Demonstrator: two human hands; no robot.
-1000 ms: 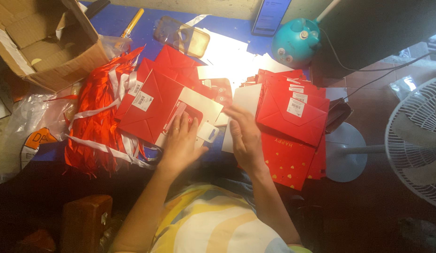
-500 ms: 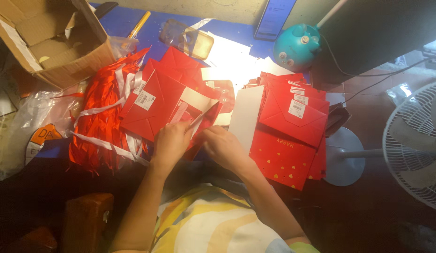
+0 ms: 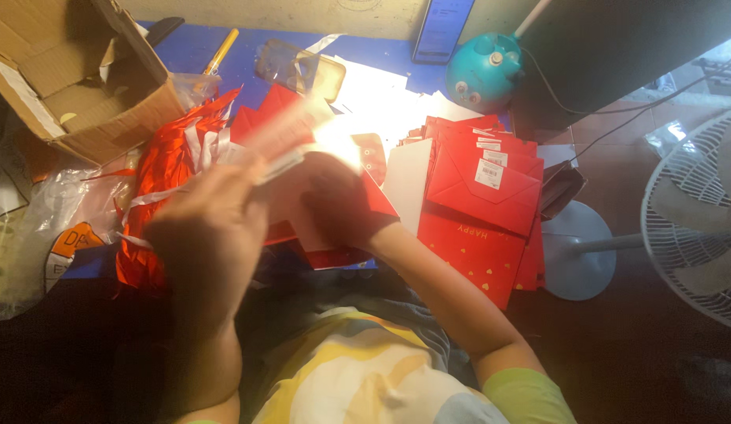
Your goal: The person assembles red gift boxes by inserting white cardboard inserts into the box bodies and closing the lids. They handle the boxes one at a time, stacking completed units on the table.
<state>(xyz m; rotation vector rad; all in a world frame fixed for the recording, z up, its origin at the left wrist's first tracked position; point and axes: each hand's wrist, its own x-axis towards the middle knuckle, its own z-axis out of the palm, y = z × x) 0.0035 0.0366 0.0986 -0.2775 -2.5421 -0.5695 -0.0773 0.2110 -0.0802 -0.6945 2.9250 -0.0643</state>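
Left hand (image 3: 212, 228) raised over table, fingers pinching blurred pale flat card (image 3: 291, 137), lifted above heap of red-and-white ribbons (image 3: 165, 169). Right hand (image 3: 342, 200) just beside, low on folded red paper envelope (image 3: 342, 251); finger state impossible to tell, motion blur. Stack of red envelopes with white stickers (image 3: 479, 177) near, to right. Open brown cardboard box (image 3: 75, 74) far left

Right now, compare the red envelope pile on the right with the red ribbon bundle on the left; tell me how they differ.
The red envelope pile is flat, stiff and squarely stacked; the red ribbon bundle is loose, crumpled strands. The envelopes carry small white stickers; the ribbons are mixed with white strips. The pile lies clear of the hands; the bundle sits beside the raised left hand. Both are bright red and rest on the blue table.
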